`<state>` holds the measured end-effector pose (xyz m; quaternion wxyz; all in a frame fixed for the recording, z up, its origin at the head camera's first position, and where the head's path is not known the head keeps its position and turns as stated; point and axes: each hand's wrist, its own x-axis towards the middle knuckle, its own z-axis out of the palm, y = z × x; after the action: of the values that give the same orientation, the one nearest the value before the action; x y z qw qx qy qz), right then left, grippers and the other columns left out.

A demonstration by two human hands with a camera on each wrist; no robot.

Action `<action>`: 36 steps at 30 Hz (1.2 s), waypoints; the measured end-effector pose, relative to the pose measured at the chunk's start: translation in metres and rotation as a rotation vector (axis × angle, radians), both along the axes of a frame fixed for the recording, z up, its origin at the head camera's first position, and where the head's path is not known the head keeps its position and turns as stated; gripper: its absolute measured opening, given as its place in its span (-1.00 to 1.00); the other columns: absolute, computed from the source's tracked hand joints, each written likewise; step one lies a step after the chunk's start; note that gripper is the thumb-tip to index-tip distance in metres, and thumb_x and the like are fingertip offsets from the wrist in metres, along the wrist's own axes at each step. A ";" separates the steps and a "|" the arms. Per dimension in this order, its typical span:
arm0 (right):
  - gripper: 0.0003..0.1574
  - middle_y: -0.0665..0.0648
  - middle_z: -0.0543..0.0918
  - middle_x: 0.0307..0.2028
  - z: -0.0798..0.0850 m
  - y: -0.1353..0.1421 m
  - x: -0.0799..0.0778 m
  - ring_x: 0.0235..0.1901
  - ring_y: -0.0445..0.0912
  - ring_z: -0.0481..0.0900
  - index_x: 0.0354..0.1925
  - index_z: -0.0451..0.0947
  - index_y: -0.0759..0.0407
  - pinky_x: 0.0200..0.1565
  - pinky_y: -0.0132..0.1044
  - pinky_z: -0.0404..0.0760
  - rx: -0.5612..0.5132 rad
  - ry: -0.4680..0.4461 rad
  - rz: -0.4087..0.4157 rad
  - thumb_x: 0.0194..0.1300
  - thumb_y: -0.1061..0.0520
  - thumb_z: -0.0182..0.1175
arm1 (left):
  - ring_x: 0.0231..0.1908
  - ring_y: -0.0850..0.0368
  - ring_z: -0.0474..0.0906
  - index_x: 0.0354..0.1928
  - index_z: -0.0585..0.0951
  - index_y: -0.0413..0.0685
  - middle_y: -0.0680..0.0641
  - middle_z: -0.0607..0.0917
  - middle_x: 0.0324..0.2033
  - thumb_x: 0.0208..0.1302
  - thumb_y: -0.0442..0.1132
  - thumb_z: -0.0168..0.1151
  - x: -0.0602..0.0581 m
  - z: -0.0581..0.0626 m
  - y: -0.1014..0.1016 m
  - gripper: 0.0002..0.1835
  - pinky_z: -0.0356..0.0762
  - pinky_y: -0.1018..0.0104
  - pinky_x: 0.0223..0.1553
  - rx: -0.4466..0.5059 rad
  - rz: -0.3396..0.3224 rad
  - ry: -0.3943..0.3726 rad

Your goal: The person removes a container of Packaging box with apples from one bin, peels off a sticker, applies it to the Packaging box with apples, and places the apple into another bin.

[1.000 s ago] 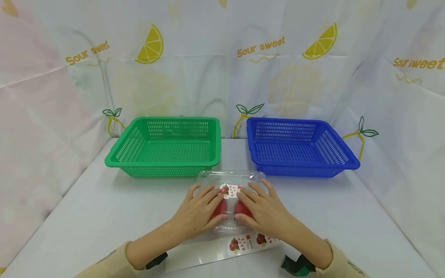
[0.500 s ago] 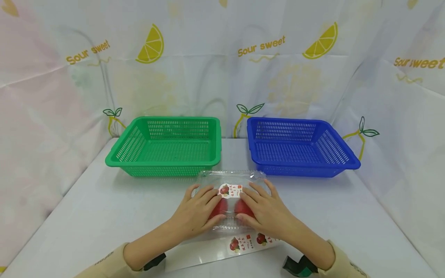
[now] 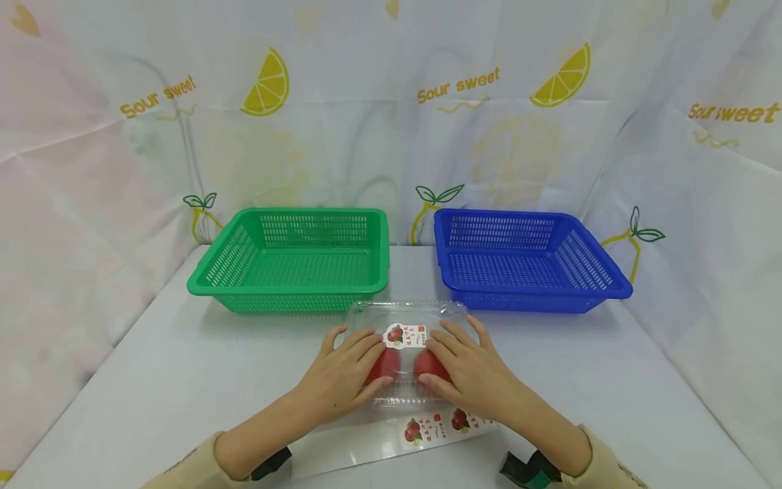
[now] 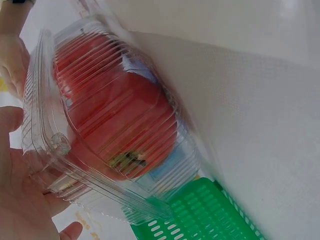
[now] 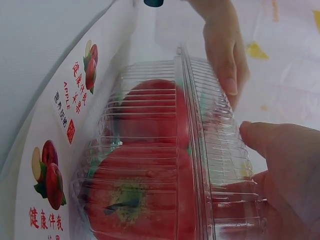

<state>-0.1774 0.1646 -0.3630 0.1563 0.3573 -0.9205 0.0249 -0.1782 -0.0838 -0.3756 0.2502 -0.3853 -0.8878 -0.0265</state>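
A closed, clear plastic clamshell box lies on the table, with red apples inside. A white label with an apple picture is stuck on its lid. My left hand rests on the lid's left half, fingers spread and fairly straight. On the right half rests my right hand in the same way. Both thumbs lie near the box's front edge. In the right wrist view, another apple shows its stem through the ribbed wall. The hands hide the box's sides in the head view.
A sheet of apple labels lies in front of the box, partly under my right forearm. Behind the box stand a green basket at left and a blue basket at right. A printed curtain surrounds the white table.
My two hands have slid slightly apart on the lid, baring more of the label between the fingertips. The box stays in place.
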 end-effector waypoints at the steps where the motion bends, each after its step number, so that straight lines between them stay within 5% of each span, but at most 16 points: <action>1: -0.32 0.11 0.48 0.12 0.000 0.000 0.000 0.25 0.06 0.21 0.09 0.46 0.12 0.25 0.14 -0.19 -0.001 0.001 -0.001 0.30 -0.33 -0.10 | 0.13 -0.02 0.36 -0.01 0.54 -0.15 -0.07 0.57 -0.02 0.27 0.16 -0.02 0.000 0.000 0.000 -0.46 0.15 -0.11 0.10 0.001 0.001 0.000; 23: -0.38 0.20 0.48 0.06 -0.003 0.013 -0.008 0.16 0.11 0.29 0.06 0.44 0.23 0.20 0.13 0.05 -0.095 0.045 -0.031 0.22 -0.18 0.12 | 0.18 -0.07 0.24 0.11 0.47 0.02 -0.11 0.46 0.06 0.16 0.23 0.06 0.003 0.000 -0.008 -0.41 0.11 -0.15 0.07 0.037 0.093 -0.068; 36: -0.37 0.35 0.33 0.18 -0.006 0.022 -0.015 0.17 0.25 0.20 0.16 0.32 0.33 0.10 0.24 0.18 -0.305 -0.121 -0.106 0.22 0.02 0.17 | 0.23 -0.13 0.19 0.10 0.48 0.02 -0.14 0.43 0.12 0.15 0.26 0.05 0.003 0.004 -0.021 -0.39 0.19 -0.14 0.05 0.093 0.240 -0.161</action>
<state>-0.1923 0.1865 -0.3689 0.1543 0.2780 -0.9313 0.1775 -0.1752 -0.1046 -0.3715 0.1973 -0.2608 -0.9425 -0.0683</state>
